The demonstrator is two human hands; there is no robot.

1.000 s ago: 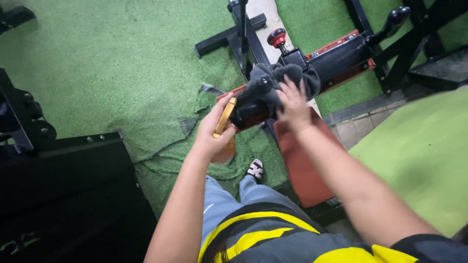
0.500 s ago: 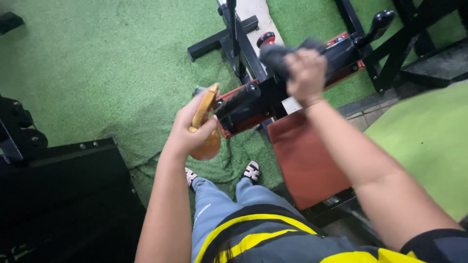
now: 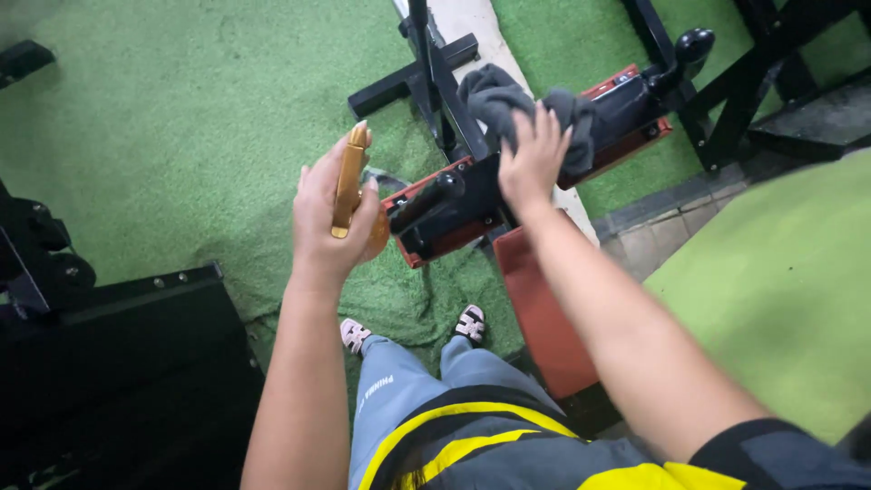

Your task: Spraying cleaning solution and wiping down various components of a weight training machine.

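- Yellow-and-grey striped fabric of the person's shirt [image 3: 472, 445] fills the near edge, with pale blue trousers [image 3: 399, 386] running down to two patterned sandals [image 3: 472, 322] on the green artificial turf [image 3: 200, 118].
- At near left stands a black metal machine base [image 3: 118, 363] with a row of bolts along its top edge.
- At right of the legs, a rust-red padded seat [image 3: 540, 308] lies low, its far end under the right forearm.
- The left hand [image 3: 327, 222] is raised left of centre, fingers curled around a golden-amber spray bottle [image 3: 349, 195], which is held upright with its narrow top pointing away; the round body of the bottle shows just behind the palm.
- Just right of the bottle, a black padded handle on a red-edged black machine arm [image 3: 435, 204] slants from near left to far right.
- The right hand [image 3: 531, 163] lies flat on that arm further along, fingers spread narrowly and pressing a dark grey cloth [image 3: 499, 100] against the frame; the cloth bunches up past the fingertips and drapes over both sides.
- Beyond the cloth, a black knobbed lever [image 3: 691, 45] sticks up at far right, beside black steel frame legs [image 3: 726, 109].
- At far centre a black upright post on a cross foot [image 3: 422, 73] stands on a pale strip of floor.
- A lighter green mat [image 3: 780, 281] covers the right side, bordered by grey paving tiles [image 3: 653, 218].
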